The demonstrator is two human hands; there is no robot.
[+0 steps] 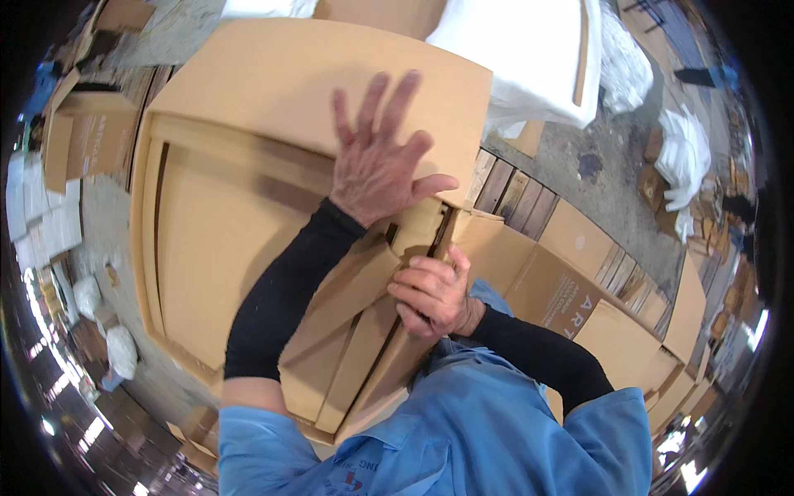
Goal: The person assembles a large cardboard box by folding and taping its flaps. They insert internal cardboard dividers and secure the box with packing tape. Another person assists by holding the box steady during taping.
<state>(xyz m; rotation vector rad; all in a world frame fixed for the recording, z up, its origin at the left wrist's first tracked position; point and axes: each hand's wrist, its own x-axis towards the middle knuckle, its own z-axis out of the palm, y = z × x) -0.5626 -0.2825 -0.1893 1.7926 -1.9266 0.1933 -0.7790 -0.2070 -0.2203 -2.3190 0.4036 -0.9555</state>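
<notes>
Cardboard box (248, 207) under left hand (376, 169), right hand (430, 293) gripping flap

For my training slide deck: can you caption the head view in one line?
Left hand pressed flat on a large cardboard box while right hand grips its folded flap.

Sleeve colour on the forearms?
Black on both sleeves, under a blue shirt; head view.

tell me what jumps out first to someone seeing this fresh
A big brown cardboard box fills the middle, with the left hand spread flat on its top flap. Just below, the right hand grips the folded flap edges at the box's near corner. White bagged bundles lie beyond on the floor, upper right.
</notes>
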